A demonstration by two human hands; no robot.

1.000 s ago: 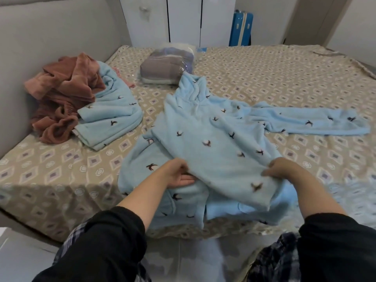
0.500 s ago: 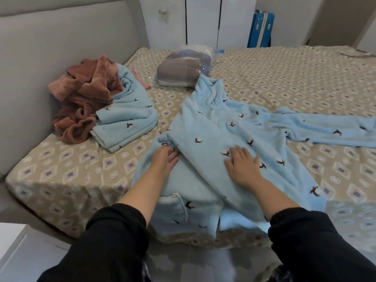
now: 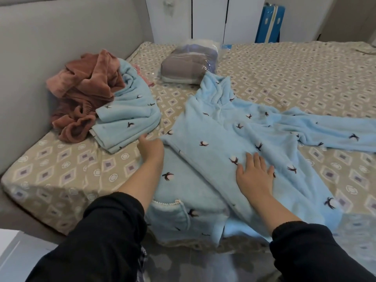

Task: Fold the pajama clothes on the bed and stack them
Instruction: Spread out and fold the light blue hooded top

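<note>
A light blue fleece pajama top [image 3: 219,143] with small dark prints lies spread on the bed, one sleeve [image 3: 333,129] stretched out to the right. Its left side is folded over the middle. My right hand [image 3: 254,174] presses flat on the folded panel with fingers spread. My left hand [image 3: 149,148] rests at the fold's left corner, fingers forward; whether it grips cloth is not clear. A folded light blue pajama piece [image 3: 126,121] lies to the left, beside a crumpled reddish-brown garment [image 3: 85,92].
The bed [image 3: 61,171] has a beige diamond-patterned sheet and a grey padded headboard [image 3: 61,47] on the left. A plastic-wrapped grey bundle [image 3: 187,66] sits behind the top. White wardrobe doors [image 3: 207,17] and a blue case [image 3: 269,23] stand beyond.
Both hands left the lower hem and moved up the top. My right hand now lies flat on the folded panel; my left hand slid out to the fold's left corner.
</note>
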